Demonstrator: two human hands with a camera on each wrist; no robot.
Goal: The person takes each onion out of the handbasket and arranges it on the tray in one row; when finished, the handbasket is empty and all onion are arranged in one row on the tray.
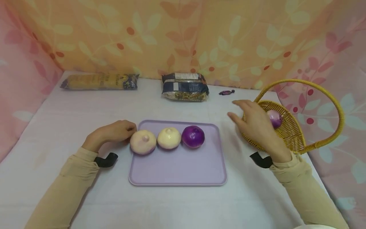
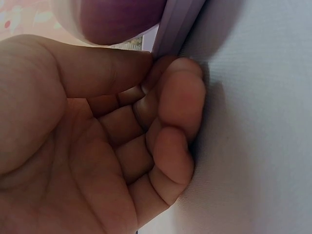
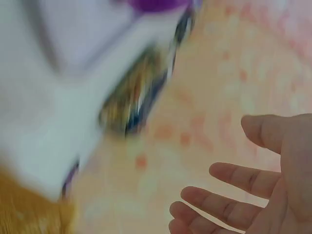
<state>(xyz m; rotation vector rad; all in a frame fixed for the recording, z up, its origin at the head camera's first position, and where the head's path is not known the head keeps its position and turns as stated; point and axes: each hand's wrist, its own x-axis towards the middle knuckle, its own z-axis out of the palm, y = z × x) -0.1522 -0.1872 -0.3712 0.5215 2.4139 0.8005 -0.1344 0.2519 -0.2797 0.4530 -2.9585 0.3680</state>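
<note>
A lilac tray (image 1: 177, 168) lies on the table with three onions in a row along its far side: a pale one with a purplish underside (image 1: 143, 142), a cream-white one (image 1: 169, 138) and a deep purple one (image 1: 193, 136). At the tray's left edge my left hand (image 1: 118, 131) has its fingers curled, and its thumb and forefinger (image 2: 122, 73) pinch the rim beside the pale onion. My right hand (image 1: 255, 122), fingers spread and holding nothing, is raised over the near-left rim of a yellow wicker basket (image 1: 291, 127). Inside that basket sits a pinkish-purple onion (image 1: 275, 119), partly hidden by the hand.
Along the back lie a long yellow pack (image 1: 98, 81), a dark-labelled clear packet (image 1: 185, 86) and a small purple wrapped candy (image 1: 227, 92). The basket's tall handle (image 1: 338, 108) arches up at the right. Patterned curtains (image 1: 200, 38) enclose the back and sides.
</note>
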